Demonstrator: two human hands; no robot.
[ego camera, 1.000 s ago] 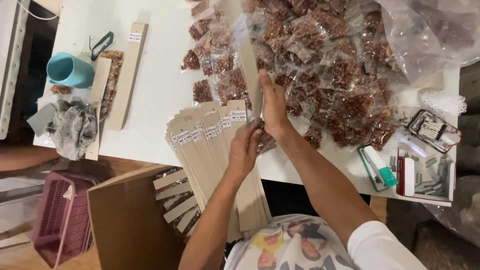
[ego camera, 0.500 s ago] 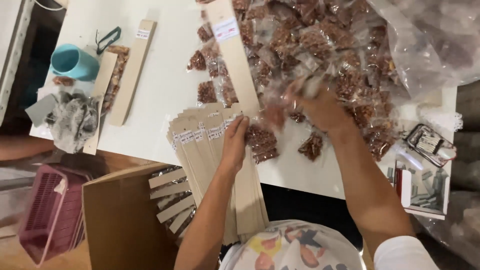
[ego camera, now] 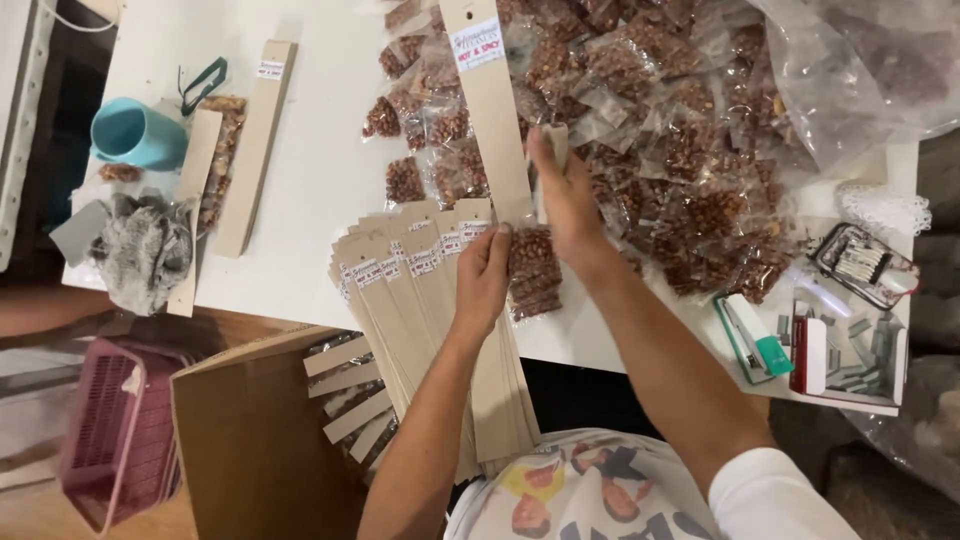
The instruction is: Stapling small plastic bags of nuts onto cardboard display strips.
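Presently, a cardboard strip (ego camera: 495, 110) is pinched at its lower end by the left hand (ego camera: 482, 275). A small packet (ego camera: 553, 150) is gripped by the right hand (ego camera: 568, 200) beside the strip's right edge. Bare table (ego camera: 320, 170) is seen leftward.

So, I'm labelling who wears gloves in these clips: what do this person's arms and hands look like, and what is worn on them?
No gloves: the left hand and right hand are bare, and no rings or watch show. Both forearms are uncovered. A white short sleeve covers the right upper arm.
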